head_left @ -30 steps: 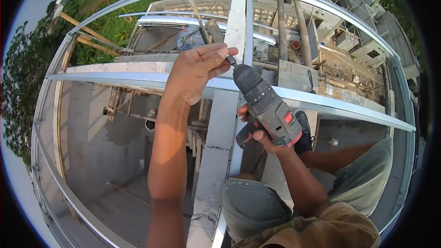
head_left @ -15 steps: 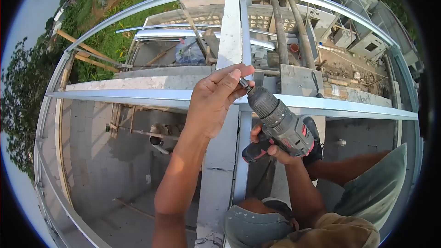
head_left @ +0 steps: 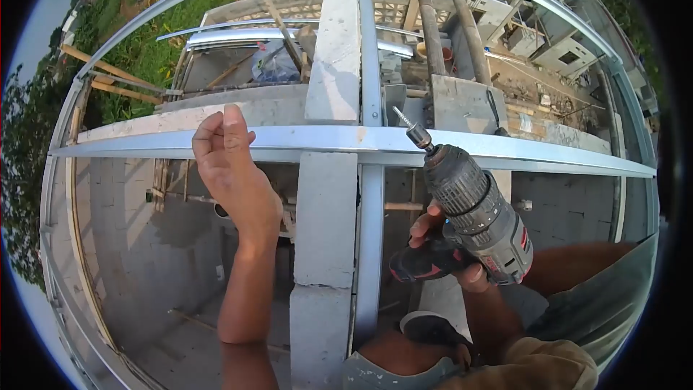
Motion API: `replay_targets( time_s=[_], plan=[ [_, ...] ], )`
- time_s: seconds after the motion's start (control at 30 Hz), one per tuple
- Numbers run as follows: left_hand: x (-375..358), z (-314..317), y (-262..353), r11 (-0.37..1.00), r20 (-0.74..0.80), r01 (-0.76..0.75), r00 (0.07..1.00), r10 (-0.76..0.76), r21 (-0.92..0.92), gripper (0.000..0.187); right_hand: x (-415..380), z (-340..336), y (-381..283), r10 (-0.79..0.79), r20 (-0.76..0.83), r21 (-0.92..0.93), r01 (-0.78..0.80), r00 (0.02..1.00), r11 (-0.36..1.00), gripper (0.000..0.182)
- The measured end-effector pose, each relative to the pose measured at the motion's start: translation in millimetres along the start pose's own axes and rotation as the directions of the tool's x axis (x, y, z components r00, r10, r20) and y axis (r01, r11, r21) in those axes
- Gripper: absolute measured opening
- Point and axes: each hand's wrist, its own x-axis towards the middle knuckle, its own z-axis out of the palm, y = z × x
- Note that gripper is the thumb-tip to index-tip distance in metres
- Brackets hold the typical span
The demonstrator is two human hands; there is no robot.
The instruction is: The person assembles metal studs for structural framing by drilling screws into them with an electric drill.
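My right hand (head_left: 473,274) is wrapped round the handle of a grey and black cordless drill (head_left: 480,206), which points up and to the left. A screw (head_left: 402,117) sticks out of the socket bit (head_left: 419,136) in its chuck. Apart from the drill, my left hand (head_left: 234,166) is raised at the near side of a galvanized steel channel (head_left: 440,144). Its thumb points up and the fingers are loosely bent, with nothing visible in them. Between my hands runs the pale block wall top (head_left: 325,220), with a second steel channel (head_left: 370,245) along its right side.
Below on the left is a deep room with a grey floor (head_left: 166,318). Wooden poles (head_left: 462,22), metal lengths (head_left: 238,36) and a plastic bag (head_left: 278,65) lie beyond the crossing channel. A curved steel frame (head_left: 166,22) surrounds the space. My bent leg (head_left: 577,267) is at the right.
My left hand has come away from the drill's tip and moved left, leaving the screw in view there. The drill has shifted slightly right and down. The whole view has also shifted.
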Motion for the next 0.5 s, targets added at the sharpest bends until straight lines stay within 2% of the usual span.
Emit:
replay_targets(
  time_s=[0.03, 0.07, 0.1, 0.13, 0.17, 0.2, 0.23, 0.27, 0.3, 0.33, 0.37, 0.4, 0.43, 0.47, 0.5],
  plan=[
    [9, -11, -17, 0.995, -0.235, 0.083, 0.967, -0.095, -0.059, 0.053, -12, 10, -15, 0.061, -0.088, -0.034, -0.064, 0.994, 0.997, 0.064],
    [18, -26, -42, 0.994, -0.231, 0.097, 0.967, -0.107, -0.054, 0.053, -21, 6, -21, 0.071, -0.1, -0.031, -0.075, 0.992, 0.997, 0.064],
    [25, -41, -71, 0.927, -0.281, 0.29, 0.893, -0.352, -0.238, 0.053, -31, -3, -26, 0.113, -0.043, -0.237, -0.12, 0.993, 0.964, 0.064],
    [26, -52, -95, 0.791, -0.286, 0.442, 0.763, -0.579, -0.423, 0.053, -40, -10, -33, 0.168, 0.009, -0.433, -0.148, 0.986, 0.889, 0.063],
    [20, -51, -105, 0.833, -0.285, 0.352, 0.822, -0.493, -0.427, 0.065, -47, -9, -47, 0.254, 0.121, -0.908, 0.004, 0.96, 0.419, 0.065],
    [16, -53, -110, 0.83, -0.294, 0.36, 0.812, -0.503, -0.427, 0.065, -58, -7, -34, 0.27, 0.121, -0.908, -0.003, 0.955, 0.418, 0.065],
    [9, -52, -106, 0.825, -0.264, 0.334, 0.834, -0.484, -0.456, 0.072, -77, -4, -12, 0.262, -0.115, -0.707, -0.264, 0.958, 0.656, 0.064],
    [2, -53, -108, 0.817, -0.238, 0.315, 0.851, -0.469, -0.483, 0.08, -80, 7, -4, 0.326, -0.343, -0.376, -0.448, 0.881, 0.811, 0.063],
    [3, -53, -122, 0.756, -0.283, 0.42, 0.746, -0.602, -0.502, 0.096, -71, 28, 13, -0.103, -0.254, -0.773, -0.137, 0.962, 0.62, 0.053],
    [-2, -49, -125, 0.752, -0.285, 0.435, 0.736, -0.613, -0.495, 0.096, -74, 28, 20, -0.088, -0.266, -0.769, -0.156, 0.96, 0.62, 0.053],
    [-9, -41, -123, 0.677, -0.049, 0.443, 0.816, -0.577, -0.588, 0.1, -78, 24, 33, -0.038, -0.268, -0.703, -0.169, 0.963, 0.691, 0.05],
    [-13, -35, -125, 0.581, 0.186, 0.474, 0.854, -0.485, -0.662, 0.103, -83, 21, 46, 0.01, -0.269, -0.631, -0.184, 0.963, 0.754, 0.046],
    [-13, -38, -137, 0.516, 0.34, 0.53, 0.841, -0.42, -0.673, 0.094, -84, 23, 60, -0.065, -0.335, -0.605, -0.162, 0.94, 0.779, 0.043],
    [-19, -34, -136, 0.506, 0.347, 0.544, 0.831, -0.434, -0.67, 0.094, -81, 22, 62, -0.057, -0.349, -0.606, -0.18, 0.935, 0.775, 0.043],
    [-17, -28, -138, 0.499, 0.352, 0.558, 0.821, -0.45, -0.663, 0.094, -77, 18, 63, 0.232, -0.539, -0.164, -0.371, 0.81, 0.914, 0.046]
  ],
)
